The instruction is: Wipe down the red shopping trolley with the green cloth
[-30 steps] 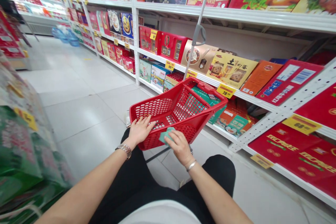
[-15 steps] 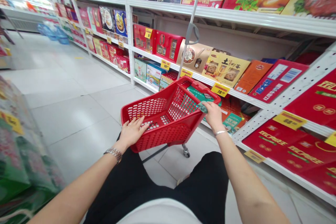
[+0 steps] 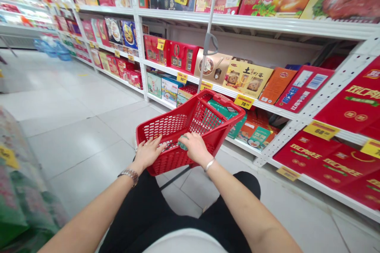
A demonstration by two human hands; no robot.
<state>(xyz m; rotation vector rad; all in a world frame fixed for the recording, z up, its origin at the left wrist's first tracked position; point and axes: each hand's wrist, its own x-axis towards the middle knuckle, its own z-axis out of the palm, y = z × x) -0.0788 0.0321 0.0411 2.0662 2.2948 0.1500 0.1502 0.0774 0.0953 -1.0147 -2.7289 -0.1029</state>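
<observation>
A red plastic shopping basket [image 3: 178,120] with perforated walls sits tilted on a wheeled frame in front of my knees. My left hand [image 3: 148,151], with a metal watch at the wrist, lies over the basket's near left rim with fingers spread. My right hand [image 3: 194,148] is closed on a crumpled green cloth [image 3: 182,142] at the near side rim. Part of the cloth is hidden under my fingers. Rising behind the basket is a thin pole [image 3: 211,19] with a grey hook-shaped clip [image 3: 210,44].
White shelving [image 3: 255,21] full of boxed goods runs along the right and back. Yellow price tags [image 3: 244,101] hang from its edges. Blurred green packages [image 3: 18,201] stand close on my left. Blue water bottles [image 3: 56,50] rest on the tiled floor [image 3: 80,122] farther off.
My right hand has moved left with the cloth, from the basket's handle corner along the near rim toward my left hand. My left hand stays on the rim. The view has shifted slightly.
</observation>
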